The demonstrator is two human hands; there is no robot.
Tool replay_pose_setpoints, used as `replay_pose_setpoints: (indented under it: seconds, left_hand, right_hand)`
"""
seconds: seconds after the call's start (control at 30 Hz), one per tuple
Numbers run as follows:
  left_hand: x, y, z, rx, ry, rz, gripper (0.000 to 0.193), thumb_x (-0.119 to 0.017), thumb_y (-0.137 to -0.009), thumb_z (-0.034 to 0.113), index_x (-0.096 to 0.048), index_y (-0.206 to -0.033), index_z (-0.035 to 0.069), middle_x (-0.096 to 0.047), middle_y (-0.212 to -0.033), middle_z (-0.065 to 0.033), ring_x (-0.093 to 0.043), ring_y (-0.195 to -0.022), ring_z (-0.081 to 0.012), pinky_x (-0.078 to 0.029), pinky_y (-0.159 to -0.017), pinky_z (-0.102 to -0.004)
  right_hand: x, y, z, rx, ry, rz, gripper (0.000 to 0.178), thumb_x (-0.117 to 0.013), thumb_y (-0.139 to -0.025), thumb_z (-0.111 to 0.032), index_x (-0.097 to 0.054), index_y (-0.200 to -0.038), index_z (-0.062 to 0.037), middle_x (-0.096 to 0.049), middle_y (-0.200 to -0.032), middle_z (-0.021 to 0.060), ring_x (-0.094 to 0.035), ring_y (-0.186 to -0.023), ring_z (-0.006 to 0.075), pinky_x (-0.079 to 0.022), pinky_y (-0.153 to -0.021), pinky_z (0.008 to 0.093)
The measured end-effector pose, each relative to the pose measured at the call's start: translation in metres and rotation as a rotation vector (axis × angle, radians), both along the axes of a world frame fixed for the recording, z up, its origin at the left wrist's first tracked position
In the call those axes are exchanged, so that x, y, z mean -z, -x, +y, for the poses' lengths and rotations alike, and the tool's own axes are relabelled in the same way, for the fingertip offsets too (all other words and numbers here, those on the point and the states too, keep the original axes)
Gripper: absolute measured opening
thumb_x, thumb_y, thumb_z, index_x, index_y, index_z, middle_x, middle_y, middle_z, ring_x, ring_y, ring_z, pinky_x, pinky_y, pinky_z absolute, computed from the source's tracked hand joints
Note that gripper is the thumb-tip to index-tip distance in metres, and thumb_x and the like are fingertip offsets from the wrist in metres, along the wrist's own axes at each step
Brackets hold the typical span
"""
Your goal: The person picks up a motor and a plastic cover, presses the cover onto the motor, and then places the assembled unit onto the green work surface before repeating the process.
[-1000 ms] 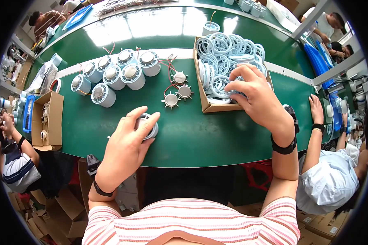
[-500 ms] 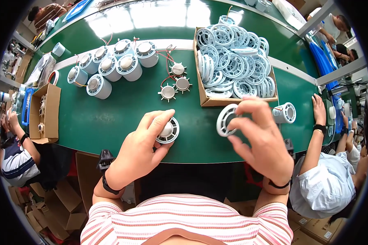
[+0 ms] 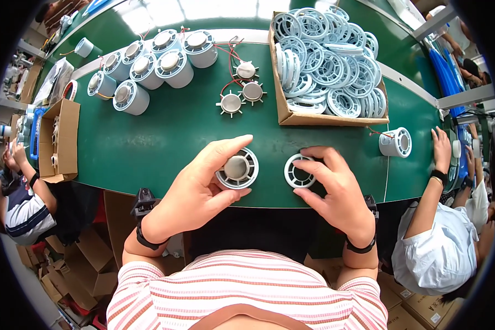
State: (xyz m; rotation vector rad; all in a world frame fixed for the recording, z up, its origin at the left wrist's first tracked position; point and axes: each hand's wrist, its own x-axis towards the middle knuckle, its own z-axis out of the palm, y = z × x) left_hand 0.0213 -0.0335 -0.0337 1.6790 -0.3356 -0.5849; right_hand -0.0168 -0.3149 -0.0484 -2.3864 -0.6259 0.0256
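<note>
My left hand [image 3: 190, 179] is wrapped round a pale blue cylindrical housing [image 3: 253, 175]. A round metal disc [image 3: 237, 167] sits in the middle of its slotted top, which faces up. To the right, my right hand [image 3: 341, 192] pinches a pale blue spoked ring [image 3: 288, 172] between thumb and fingers, just above the green table [image 3: 165, 140]. A gap separates the ring from the housing. Beyond my hands lie loose metal discs [image 3: 231, 103] with radiating prongs and red wires.
An open carton [image 3: 335, 119] heaped with pale blue rings [image 3: 344, 103] stands at the back right. Several assembled housings [image 3: 131, 98] are grouped at the back left; another housing [image 3: 396, 143] lies to the right. Co-workers sit on both sides, one with an arm [image 3: 432, 190] on the table.
My right hand has brought the ring lower and slightly left, and the ring has turned flatter toward the view. The view has shifted, and the housing in my left hand shows farther right.
</note>
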Motion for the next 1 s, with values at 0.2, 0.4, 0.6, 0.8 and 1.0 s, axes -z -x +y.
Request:
replay_pose_setpoints:
  seconds: [0.2, 0.4, 0.6, 0.8, 1.0]
  left_hand:
    - [0.005, 0.007, -0.015, -0.001, 0.146, 0.223, 0.079, -0.067, -0.088, -0.016, -0.038, -0.158, 0.006, -0.05, -0.147, -0.0091, -0.056, -0.132, -0.0168, -0.057, -0.102, -0.03]
    - [0.03, 0.009, -0.022, 0.049, 0.243, 0.114, 0.069, -0.074, -0.089, -0.006, -0.046, -0.151, 0.005, -0.05, -0.146, -0.0119, -0.063, -0.125, -0.0223, -0.062, -0.094, -0.0327]
    - [0.025, 0.01, -0.023, 0.066, 0.198, 0.181, 0.073, -0.074, -0.092, -0.005, -0.04, -0.156, 0.006, -0.047, -0.154, -0.0098, -0.057, -0.134, -0.0197, -0.055, -0.109, -0.0361]
    - [0.026, 0.009, -0.021, 0.068, 0.296, 0.274, 0.074, -0.073, -0.093, -0.005, -0.039, -0.158, 0.005, -0.046, -0.156, -0.0106, -0.051, -0.14, -0.0207, -0.05, -0.114, -0.0363]
    - [0.024, 0.01, -0.013, 0.085, 0.373, 0.374, 0.075, -0.071, -0.096, 0.001, -0.034, -0.161, 0.005, -0.041, -0.161, -0.0117, -0.05, -0.141, -0.0211, -0.048, -0.114, -0.0345]
  right_hand:
    - [-0.021, 0.011, 0.036, 0.191, -0.274, -0.09, 0.063, -0.088, -0.07, -0.003, -0.064, -0.129, -0.0044, -0.062, -0.13, 0.0171, -0.064, -0.116, 0.0332, -0.055, -0.094, 0.0414]
    - [-0.015, 0.005, 0.066, 0.154, -0.312, -0.173, 0.066, -0.089, -0.069, -0.003, -0.064, -0.13, -0.0033, -0.062, -0.125, 0.0159, -0.065, -0.111, 0.0318, -0.056, -0.092, 0.0379]
    - [-0.016, 0.007, 0.064, 0.206, -0.25, -0.122, 0.067, -0.092, -0.07, -0.008, -0.067, -0.132, -0.0031, -0.06, -0.119, 0.0141, -0.063, -0.106, 0.0297, -0.055, -0.088, 0.0375]
    - [-0.016, 0.005, 0.064, 0.205, -0.226, -0.102, 0.069, -0.095, -0.069, -0.016, -0.068, -0.132, -0.0028, -0.058, -0.114, 0.0125, -0.062, -0.101, 0.0273, -0.055, -0.084, 0.0375]
    - [-0.021, 0.0, 0.058, 0.161, -0.235, -0.022, 0.07, -0.095, -0.068, -0.02, -0.07, -0.131, -0.0032, -0.058, -0.113, 0.0118, -0.062, -0.101, 0.0258, -0.055, -0.083, 0.0359]
